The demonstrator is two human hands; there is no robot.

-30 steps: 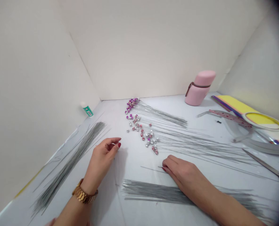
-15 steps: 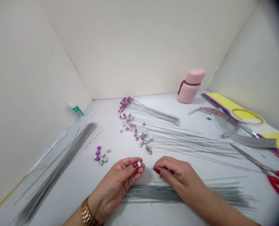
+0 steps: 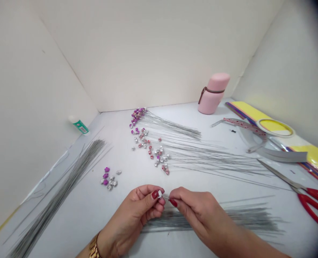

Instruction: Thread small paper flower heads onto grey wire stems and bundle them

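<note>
Between thumb and fingers, my left hand (image 3: 145, 204) pinches a small silver paper star (image 3: 160, 194). My right hand (image 3: 196, 208) is closed on a thin wire (image 3: 166, 198), whose tip meets the star's right side; how deep it sits I cannot tell. Under both hands lies a bundle of grey wires (image 3: 250, 216). Left of my hands is a small pile of loose purple and silver stars (image 3: 110, 181). Beyond them, silver and pink stars on wire stems (image 3: 159, 157) are spread out, with a bunch of purple-topped stems (image 3: 139, 114) farther back.
Another wire bundle (image 3: 59, 193) lies along the left side. At right are red-handled scissors (image 3: 304, 190), a tape roll (image 3: 275, 128), grey strips (image 3: 285, 156) and yellow paper packs (image 3: 314, 154). A pink bottle (image 3: 212, 95) stands at the back; a green-white tube (image 3: 81, 127) is near the left wall.
My right hand has moved left, bringing the wire tip from apart to the silver star. My left hand keeps its pinch on the star. The whole view has shifted slightly.
</note>
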